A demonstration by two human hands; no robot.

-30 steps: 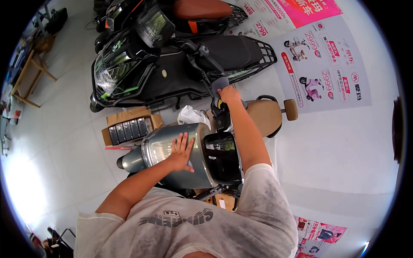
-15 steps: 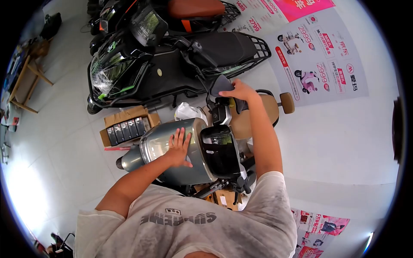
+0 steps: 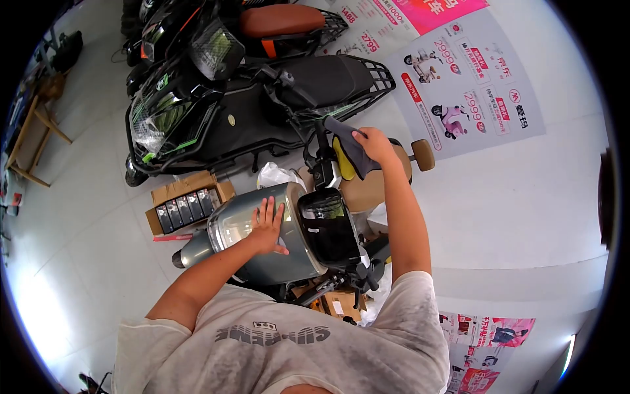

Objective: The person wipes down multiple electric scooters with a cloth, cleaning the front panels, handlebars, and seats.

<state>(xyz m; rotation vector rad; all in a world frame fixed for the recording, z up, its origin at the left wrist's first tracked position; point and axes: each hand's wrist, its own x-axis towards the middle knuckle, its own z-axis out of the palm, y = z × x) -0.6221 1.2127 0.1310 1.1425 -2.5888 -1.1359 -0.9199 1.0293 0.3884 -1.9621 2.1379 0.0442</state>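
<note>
My left hand (image 3: 266,231) lies with its fingers spread on the grey-green front panel (image 3: 289,223) of a scooter. My right hand (image 3: 375,146) pinches a grey cloth (image 3: 348,139) with a yellow side, which hangs beside the scooter's handlebar grip (image 3: 323,146) and above its tan seat (image 3: 374,190). Between the handlebars sits the glossy black display (image 3: 331,226).
A black scooter (image 3: 249,115) stands beyond, with a brown-seated one (image 3: 282,21) behind it. An open carton (image 3: 187,203) of boxes and a white plastic bag (image 3: 279,176) are near the front panel. Posters (image 3: 466,85) cover part of the wall.
My right hand has drawn the cloth off the grip towards the seat, and the cloth now hangs open with its yellow side showing. My left hand stays on the panel. The view has shifted slightly.
</note>
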